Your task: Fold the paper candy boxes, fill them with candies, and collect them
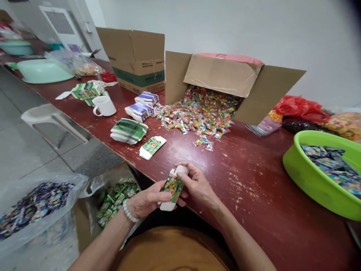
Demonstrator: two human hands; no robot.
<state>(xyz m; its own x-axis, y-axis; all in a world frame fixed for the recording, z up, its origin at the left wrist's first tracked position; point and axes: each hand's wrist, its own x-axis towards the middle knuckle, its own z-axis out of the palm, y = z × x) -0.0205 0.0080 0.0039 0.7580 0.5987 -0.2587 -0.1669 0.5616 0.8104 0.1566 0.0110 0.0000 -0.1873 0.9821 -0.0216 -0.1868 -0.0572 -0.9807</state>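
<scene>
Above the table's front edge, my left hand point(153, 197) and my right hand point(196, 182) both hold a small green printed candy box point(173, 186) with white end flaps. My left fingers and thumb grip its lower side. At the upper end, my right thumb presses on a white flap, with the fingers behind it. Whether anything is inside the box I cannot tell. Just beyond lie a few flat green cartons point(153, 146) and a fanned stack of green cartons point(129, 131). Wrapped candies point(203, 113) spill from a cardboard box point(220, 73) on its side.
A white mug point(104, 106) and purple cartons point(141, 111) stand on the red table point(242, 180). A green basin point(316, 192) with purple packets is at right. Below left are a bag of purple packets point(36, 205) and a carton of green boxes point(117, 199). A white stool point(46, 113) stands beyond.
</scene>
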